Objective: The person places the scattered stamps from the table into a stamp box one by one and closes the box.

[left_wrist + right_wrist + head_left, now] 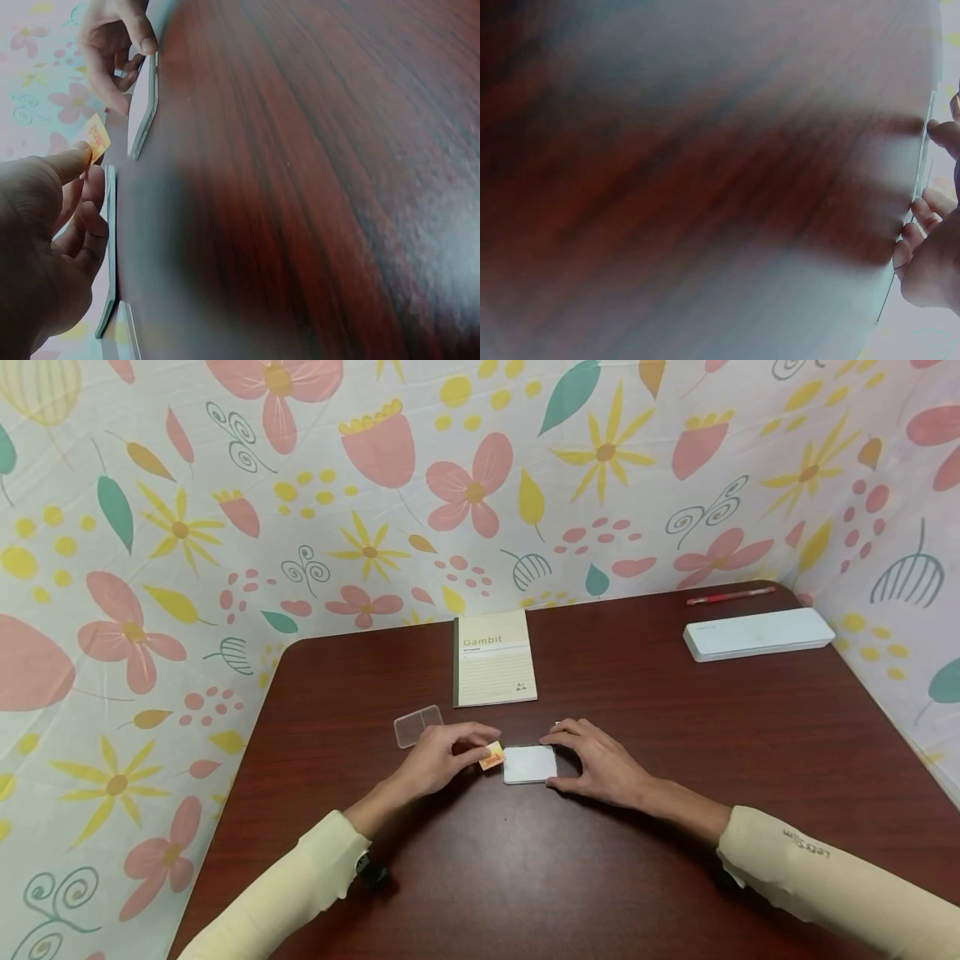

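My left hand (pixel 442 756) pinches a small yellow-orange printed card (pixel 492 756) between thumb and fingertips. The little card is tilted, close to the left edge of a flat white rectangular case (pixel 529 764) with a clear rim. At the case's right end, my right hand (pixel 603 768) holds it with the thumb on the near edge and a finger at the far edge. The left wrist view shows the printed card (pixel 98 139) raised off the table, and the white case (pixel 142 105) beyond it. A clear plastic lid (pixel 412 727) lies behind the left hand.
A notepad (pixel 495 660) marked "Gambit" lies toward the back of the dark wooden table (pixel 525 877). At the back right are a pale blue pencil case (pixel 759 633) and a red pen (pixel 731 597). Floral cloth (pixel 465 468) hangs behind the table and along both sides.
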A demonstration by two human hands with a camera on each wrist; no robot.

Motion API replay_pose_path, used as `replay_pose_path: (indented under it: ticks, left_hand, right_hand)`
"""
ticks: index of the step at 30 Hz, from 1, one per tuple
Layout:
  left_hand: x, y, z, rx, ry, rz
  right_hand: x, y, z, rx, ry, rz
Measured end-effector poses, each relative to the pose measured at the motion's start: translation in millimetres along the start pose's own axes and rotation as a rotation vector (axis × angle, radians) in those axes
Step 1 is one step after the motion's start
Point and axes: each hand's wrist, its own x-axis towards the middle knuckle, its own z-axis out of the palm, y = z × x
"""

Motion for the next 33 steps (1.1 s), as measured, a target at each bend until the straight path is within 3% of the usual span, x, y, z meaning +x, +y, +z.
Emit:
replay_pose_path:
  ticks: [6,14,22,33]
  left_hand:
    - [5.5,1.6,8.7,-0.06,0.023,-0.05]
    - [11.0,3.0,20.1,0.01,0.061,-0.05]
    - [14.6,4.9,31.5,0.023,0.094,-0.073]
    - [18.7,7.2,39.1,0.093,0.114,-0.081]
  right_hand:
    - [-0.2,0.2,0.2,0.003,0.003,-0.002]
    - [-0.1,-0.1,0.0,-0.002,0.0,0.0]
    - [0.3,-0.9,-0.2,0.005,0.001,0.002]
    - [0.0,-0.9,-0.4,0.011,0.002,0.003]
